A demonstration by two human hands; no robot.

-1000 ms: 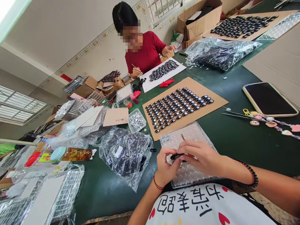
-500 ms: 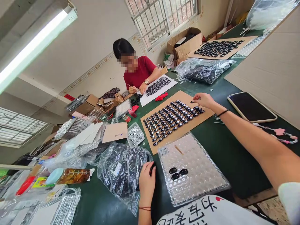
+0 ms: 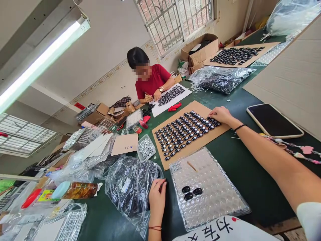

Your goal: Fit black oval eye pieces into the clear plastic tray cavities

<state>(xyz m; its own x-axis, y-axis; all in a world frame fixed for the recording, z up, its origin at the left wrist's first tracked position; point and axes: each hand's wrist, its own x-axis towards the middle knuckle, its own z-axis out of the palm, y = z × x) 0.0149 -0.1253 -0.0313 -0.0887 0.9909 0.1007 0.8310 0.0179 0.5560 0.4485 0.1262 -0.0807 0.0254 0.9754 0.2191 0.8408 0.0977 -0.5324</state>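
The right hand (image 3: 220, 115) lies with its fingers bent down on the end rows of black oval pieces (image 3: 185, 129), at the far corner of the cardboard sheet (image 3: 173, 159). I cannot tell whether it pinches one. Bare green table (image 3: 240, 157) lies open between that edge and the phone (image 3: 273, 120). The left hand (image 3: 157, 197), fingers together, rests at the mouth of the plastic bag (image 3: 127, 187), just beside the blister tray (image 3: 220, 190). Its grasp cannot be made out.
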